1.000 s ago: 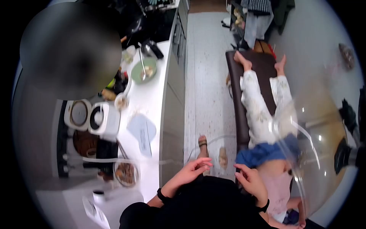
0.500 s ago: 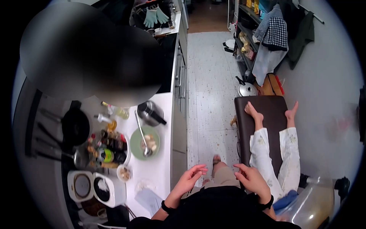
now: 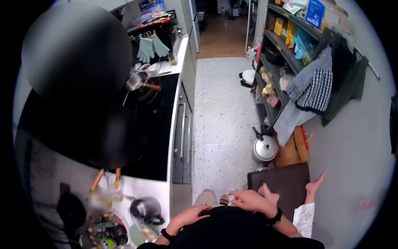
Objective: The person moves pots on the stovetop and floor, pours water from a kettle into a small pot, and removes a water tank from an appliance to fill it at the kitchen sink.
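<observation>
My left hand (image 3: 192, 216) is low in front of my waist, against the black top (image 3: 232, 228), and holds nothing that I can see. Its fingers lie extended, the tips partly against the dark cloth. My right hand (image 3: 251, 202) hovers at the other side of my waist, fingers stretched out and free of any object. Nearest to my left hand on the white counter (image 3: 159, 189) stands a steel kettle (image 3: 143, 207) with a black handle. Part of a green bowl (image 3: 136, 235) shows just below it.
A black cooktop (image 3: 159, 137) carries a saucepan (image 3: 137, 81). Bottles (image 3: 108, 232) crowd the counter at lower left. To the right are a shelf rack (image 3: 286, 45), a pressure cooker (image 3: 265, 149) and a brown bench (image 3: 286, 182) with another person's legs on it (image 3: 304, 220). Speckled floor (image 3: 224, 124) runs between.
The view has moved forward along the aisle, bringing the cooktop and rack closer. The kettle and bowl have slid lower in view. Both hands have drawn in nearer to my waist.
</observation>
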The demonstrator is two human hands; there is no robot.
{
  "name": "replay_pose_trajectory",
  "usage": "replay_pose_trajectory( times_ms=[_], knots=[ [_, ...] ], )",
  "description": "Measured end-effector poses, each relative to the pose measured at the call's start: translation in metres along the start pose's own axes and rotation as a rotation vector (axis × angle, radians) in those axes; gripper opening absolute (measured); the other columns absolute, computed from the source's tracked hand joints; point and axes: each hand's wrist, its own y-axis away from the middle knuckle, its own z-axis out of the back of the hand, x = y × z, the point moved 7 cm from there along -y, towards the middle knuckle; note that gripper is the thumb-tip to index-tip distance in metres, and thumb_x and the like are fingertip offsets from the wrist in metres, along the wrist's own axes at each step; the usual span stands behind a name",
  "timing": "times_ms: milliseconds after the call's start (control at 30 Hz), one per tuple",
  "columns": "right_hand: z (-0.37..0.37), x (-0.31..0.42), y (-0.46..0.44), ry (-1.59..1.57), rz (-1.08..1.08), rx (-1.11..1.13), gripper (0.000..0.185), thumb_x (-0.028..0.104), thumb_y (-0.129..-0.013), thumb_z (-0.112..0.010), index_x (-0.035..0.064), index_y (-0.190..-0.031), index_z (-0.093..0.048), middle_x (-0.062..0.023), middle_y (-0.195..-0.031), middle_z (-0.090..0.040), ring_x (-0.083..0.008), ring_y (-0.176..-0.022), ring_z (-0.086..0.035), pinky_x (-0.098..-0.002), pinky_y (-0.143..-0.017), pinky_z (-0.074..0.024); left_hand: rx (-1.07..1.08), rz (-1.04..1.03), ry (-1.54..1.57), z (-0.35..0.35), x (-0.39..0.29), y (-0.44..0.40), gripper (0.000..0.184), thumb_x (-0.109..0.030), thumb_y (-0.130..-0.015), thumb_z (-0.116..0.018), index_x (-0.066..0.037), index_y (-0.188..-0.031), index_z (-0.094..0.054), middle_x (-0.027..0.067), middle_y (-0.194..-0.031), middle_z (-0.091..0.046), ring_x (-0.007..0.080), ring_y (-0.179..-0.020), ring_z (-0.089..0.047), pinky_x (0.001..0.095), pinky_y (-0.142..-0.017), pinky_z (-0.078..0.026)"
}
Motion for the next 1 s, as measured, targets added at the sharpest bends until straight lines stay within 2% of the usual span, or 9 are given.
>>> replay_pose_trajectory(
  times_ms=[67, 133, 267, 367, 433, 633, 733, 833, 1000],
  knots=[
    [0.022, -0.029, -0.057, -0.021, 0.023, 0.046, 0.039, 0.037, -0.097, -0.057, 0.0089, -0.124, -0.060, -0.0178, -0.090, -0.071, -0.0396, -0.084, -0.067, -0.0466, -0.072, -0.0520, 0.063, -0.035, 0.156, 0.035, 0.003, -0.050, 0.050, -0.026, -0.092, -0.067, -0.006, -0.137, -0.056, 0.0149, -0.123, -0.067, 0.0257, -0.111, -0.066, 0.0368, -0.097, -0.050],
    [0.031, -0.052, -0.107, -0.065, 0.080, 0.331, 0.040, 0.036, -0.097, -0.058, 0.0068, -0.125, -0.060, -0.0154, -0.089, -0.070, -0.0367, -0.082, -0.066, -0.0444, -0.072, -0.0513, 0.096, -0.034, 0.219, 0.077, 0.019, -0.107, 0.050, -0.021, -0.093, -0.067, -0.005, -0.139, -0.055, 0.0147, -0.123, -0.067, 0.0241, -0.113, -0.063, 0.0351, -0.098, -0.048],
    [0.093, -0.116, -0.222, -0.149, 0.056, 0.373, 0.048, 0.034, -0.099, -0.061, -0.0004, -0.132, -0.055, -0.0121, -0.089, -0.065, -0.0241, -0.078, -0.060, -0.0359, -0.072, -0.0489, 0.144, -0.086, 0.243, 0.215, 0.013, -0.215, 0.054, -0.020, -0.089, -0.071, -0.004, -0.138, -0.055, 0.0145, -0.125, -0.065, 0.0246, -0.114, -0.063, 0.0346, -0.098, -0.049],
    [0.193, -0.110, -0.291, -0.258, -0.017, 0.259, 0.042, 0.031, -0.097, -0.060, 0.0015, -0.128, -0.058, -0.0103, -0.089, -0.066, -0.0241, -0.081, -0.063, -0.0351, -0.073, -0.0495, 0.160, -0.161, 0.219, 0.317, -0.005, -0.290, 0.057, -0.020, -0.087, -0.073, -0.004, -0.139, -0.054, 0.0149, -0.127, -0.064, 0.0261, -0.116, -0.063, 0.0345, -0.099, -0.048],
    [0.233, -0.120, -0.331, -0.393, -0.100, 0.376, 0.041, 0.021, -0.095, -0.062, 0.0006, -0.131, -0.056, -0.0059, -0.105, -0.063, -0.0145, -0.092, -0.057, -0.0297, -0.081, -0.0477, 0.142, -0.199, 0.226, 0.385, -0.032, -0.337, 0.060, -0.020, -0.086, -0.075, -0.006, -0.140, -0.053, 0.0155, -0.129, -0.063, 0.0284, -0.116, -0.062, 0.0357, -0.101, -0.047],
    [0.351, -0.187, -0.440, -0.487, -0.125, 0.318, 0.046, 0.030, -0.088, -0.068, 0.0027, -0.123, -0.059, -0.0076, -0.100, -0.063, -0.0196, -0.083, -0.061, -0.0313, -0.079, -0.0498, 0.256, -0.297, -0.283, 0.505, -0.074, -0.485, 0.043, -0.023, -0.087, -0.064, -0.010, -0.128, -0.061, 0.0188, -0.118, -0.068, 0.0360, -0.111, -0.064, 0.0399, -0.096, -0.049],
    [0.424, -0.224, -0.510, -0.183, -0.185, 0.201, 0.036, 0.027, -0.086, -0.066, 0.0066, -0.116, -0.061, -0.0141, -0.100, -0.063, -0.0279, -0.088, -0.067, -0.0358, -0.077, -0.0520, 0.277, -0.230, -0.412, 0.550, -0.066, -0.579, 0.033, -0.023, -0.082, -0.064, -0.014, -0.114, -0.068, 0.0161, -0.101, -0.071, 0.0353, -0.096, -0.069, 0.0461, -0.080, -0.053],
    [0.501, -0.273, -0.581, 0.027, 0.006, 0.061, 0.027, 0.023, -0.091, -0.058, 0.0126, -0.115, -0.061, -0.0147, -0.105, -0.061, -0.0377, -0.096, -0.065, -0.0437, -0.078, -0.0520, 0.169, -0.286, -0.406, 0.614, -0.083, -0.664, 0.024, -0.023, -0.084, -0.061, -0.015, -0.104, -0.071, 0.0151, -0.098, -0.072, 0.0344, -0.095, -0.069, 0.0452, -0.078, -0.053],
    [0.664, -0.275, -0.701, 0.086, -0.042, 0.282, 0.033, 0.028, -0.092, -0.057, 0.0117, -0.121, -0.056, -0.0170, -0.114, -0.056, -0.0388, -0.107, -0.062, -0.0460, -0.086, -0.0520, 0.054, -0.162, -0.458, 0.741, -0.141, -0.768, 0.030, -0.028, -0.076, -0.070, -0.010, -0.100, -0.070, 0.0116, -0.094, -0.070, 0.0336, -0.097, -0.067, 0.0449, -0.089, -0.048]
  ],
)
